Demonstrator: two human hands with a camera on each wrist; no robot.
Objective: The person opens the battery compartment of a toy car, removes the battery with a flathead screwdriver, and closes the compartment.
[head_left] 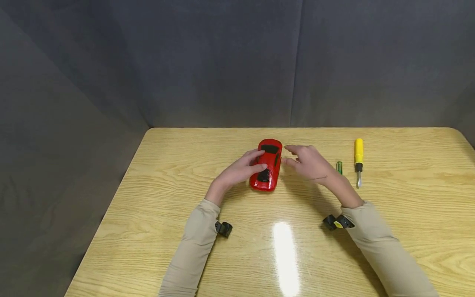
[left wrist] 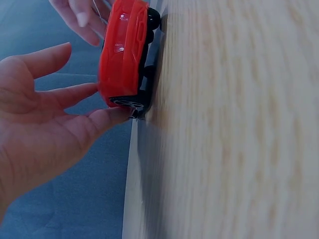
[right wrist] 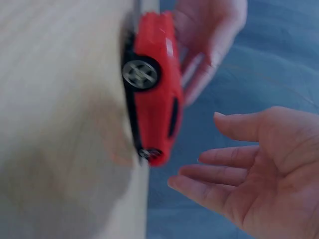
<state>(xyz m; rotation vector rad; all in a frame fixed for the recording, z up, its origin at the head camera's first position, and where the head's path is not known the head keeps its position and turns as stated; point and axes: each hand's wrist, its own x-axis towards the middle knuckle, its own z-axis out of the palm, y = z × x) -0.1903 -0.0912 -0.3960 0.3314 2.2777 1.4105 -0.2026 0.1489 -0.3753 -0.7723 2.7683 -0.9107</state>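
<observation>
A red toy car [head_left: 272, 161] with dark windows stands on its wheels on the wooden table. My left hand [head_left: 243, 168] is at its left side; in the left wrist view, the fingertips [left wrist: 117, 113] touch the car near a wheel while the thumb is held away from it. Just off the car's right side is my right hand [head_left: 306, 161], its fingers loosely extended and holding nothing. In the right wrist view, a gap separates that hand [right wrist: 264, 169] from the car [right wrist: 157, 94].
On the right lies a screwdriver [head_left: 358, 154] with a yellow handle, its metal tip toward me. A green handle [head_left: 339, 166] lies beside it, partly hidden by my right forearm. Dark cloth [head_left: 222, 62] hangs behind the table [head_left: 178, 165] and on its left.
</observation>
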